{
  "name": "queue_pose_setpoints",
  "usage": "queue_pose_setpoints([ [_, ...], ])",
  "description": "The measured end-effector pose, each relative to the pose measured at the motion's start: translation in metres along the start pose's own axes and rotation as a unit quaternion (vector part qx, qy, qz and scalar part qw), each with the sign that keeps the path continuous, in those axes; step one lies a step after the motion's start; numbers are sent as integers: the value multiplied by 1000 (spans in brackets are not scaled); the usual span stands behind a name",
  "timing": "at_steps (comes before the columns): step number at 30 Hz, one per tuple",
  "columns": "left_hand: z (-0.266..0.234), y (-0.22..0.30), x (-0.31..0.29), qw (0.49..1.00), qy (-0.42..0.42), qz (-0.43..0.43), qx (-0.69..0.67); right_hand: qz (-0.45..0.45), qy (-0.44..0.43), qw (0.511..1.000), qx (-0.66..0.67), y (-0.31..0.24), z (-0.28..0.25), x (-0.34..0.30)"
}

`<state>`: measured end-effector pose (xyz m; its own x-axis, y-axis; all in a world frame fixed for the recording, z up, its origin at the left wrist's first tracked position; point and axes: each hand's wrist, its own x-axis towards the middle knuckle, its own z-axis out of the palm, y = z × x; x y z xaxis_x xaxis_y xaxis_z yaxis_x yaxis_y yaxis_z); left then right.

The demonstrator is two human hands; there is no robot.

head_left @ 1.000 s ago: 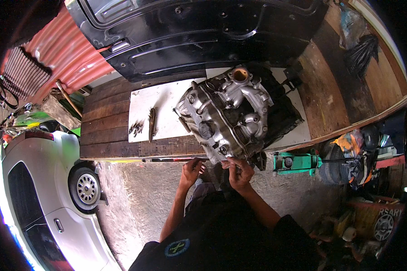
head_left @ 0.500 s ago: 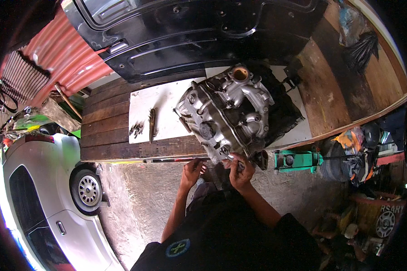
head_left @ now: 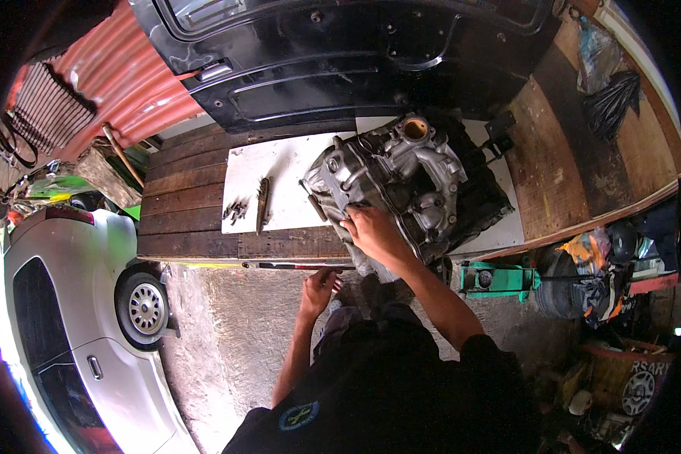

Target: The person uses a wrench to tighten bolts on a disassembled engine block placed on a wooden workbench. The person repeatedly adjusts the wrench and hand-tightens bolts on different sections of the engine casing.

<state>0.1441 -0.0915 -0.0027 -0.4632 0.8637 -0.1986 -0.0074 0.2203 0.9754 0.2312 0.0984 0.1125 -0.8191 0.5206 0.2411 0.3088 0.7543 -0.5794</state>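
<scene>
A grey metal engine (head_left: 424, 170) with a ribbed cover and a round brown-lined opening sits on the bench, over dark sheeting. My right hand (head_left: 372, 233) reaches across its near left side. The fingers bend down over a round, dark grey piece on the cover, mostly hidden beneath them; what they grip cannot be made out. Lower down, just off the bench's front edge, my left hand (head_left: 320, 290) is held with curled fingers. Anything inside it is hidden. Left of the engine, a long narrow brush-like tool (head_left: 262, 206) lies beside a small pile of bolts (head_left: 235, 212).
A white board (head_left: 291, 163) lies on the wooden plank bench (head_left: 181, 209). Behind stands a black vehicle panel (head_left: 303, 98). A green floor jack (head_left: 495, 280) is at the right, near assorted clutter. A silver car (head_left: 91, 303) stands at the left.
My right hand has moved from the engine's near edge up and left onto the cover. The metal tool seen in it earlier no longer shows. My left hand stays about where it was.
</scene>
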Motion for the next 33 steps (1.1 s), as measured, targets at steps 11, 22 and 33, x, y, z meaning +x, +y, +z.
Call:
queue_pose_setpoints([
  [11, 3, -1, 0, 1000, 5, 8, 18, -7, 2, 999, -54, -3, -3, 13],
  [22, 8, -8, 0, 1000, -10, 3, 2, 87, 134, 951, 264, -7, -48, -39],
  [33, 3, -12, 11, 999, -31, 6, 34, 62, 274, 955, 91, 7, -1, -137],
])
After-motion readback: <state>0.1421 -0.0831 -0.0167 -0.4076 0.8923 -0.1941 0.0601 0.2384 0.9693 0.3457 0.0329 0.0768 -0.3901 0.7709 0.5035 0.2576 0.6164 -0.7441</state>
